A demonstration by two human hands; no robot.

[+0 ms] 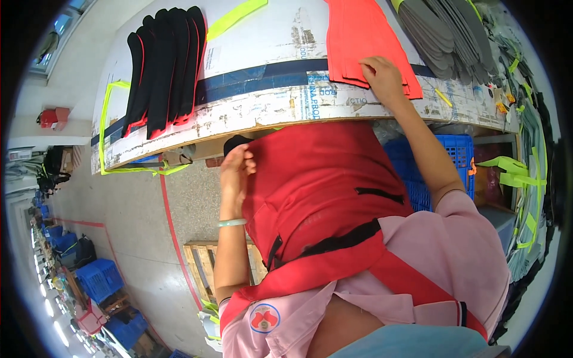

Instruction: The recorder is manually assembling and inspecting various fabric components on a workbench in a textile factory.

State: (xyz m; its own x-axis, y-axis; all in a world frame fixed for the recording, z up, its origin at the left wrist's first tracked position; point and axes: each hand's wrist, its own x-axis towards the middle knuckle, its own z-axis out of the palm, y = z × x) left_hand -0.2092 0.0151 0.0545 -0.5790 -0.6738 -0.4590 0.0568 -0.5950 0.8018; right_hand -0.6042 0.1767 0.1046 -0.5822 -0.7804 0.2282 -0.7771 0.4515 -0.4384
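On the worktable lies a stack of coral-red fabric pieces (362, 36), fanned at its near edge. My right hand (383, 79) rests on its right part, fingers curled in against the cloth; their tips are partly hidden. My left hand (234, 174) hangs below the table's front edge, beside the red apron (322, 173), with fingers loosely bent and nothing visible in them. A pale bangle (231, 222) circles that wrist. On the table's left side lie several black fabric strips (168, 65) with red edges.
Grey fabric pieces (444, 36) are stacked at the table's right, near a small yellow tool (443, 97). Neon-yellow strips (237, 18) lie at the back and hang off the left corner. Under the table stands a blue crate (455, 154). A wooden pallet (205, 262) lies on the floor.
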